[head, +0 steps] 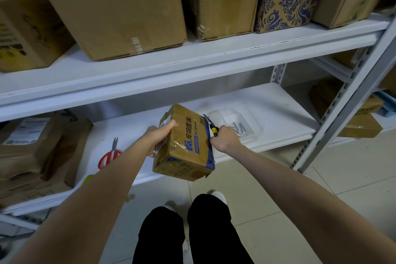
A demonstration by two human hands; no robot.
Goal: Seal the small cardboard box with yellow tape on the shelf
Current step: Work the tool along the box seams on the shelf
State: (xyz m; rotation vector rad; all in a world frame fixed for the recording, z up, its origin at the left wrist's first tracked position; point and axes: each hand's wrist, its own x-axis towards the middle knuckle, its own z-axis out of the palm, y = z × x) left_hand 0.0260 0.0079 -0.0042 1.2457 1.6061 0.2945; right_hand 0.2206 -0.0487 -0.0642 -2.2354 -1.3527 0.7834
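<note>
At frame centre, the left hand [159, 138] grips the small cardboard box [188, 148], printed in blue "宠物医保" and tilted at the lower shelf's [278, 100] front edge. The right hand [225, 138] clasps a yellow-handled utility knife [211, 126], its blade at the box's right edge. Red-handled scissors [110, 155] lie to the left, and a clear tray [246, 121] of metal pins sits behind.

The lower shelf [278, 100] lies bare behind and to the right of a clear tray [255, 118], as far as the slanted post [347, 100]. The upper shelf [192, 64] roofs this bay. Stacked parcels [32, 152] fill the left end, with scissors [109, 155] just beside them. A bare strip runs between the scissors and the box [184, 146], gripped at the front edge by the left hand [159, 139]. The right hand [225, 138] holds a knife [211, 125] between box and tray.
</note>
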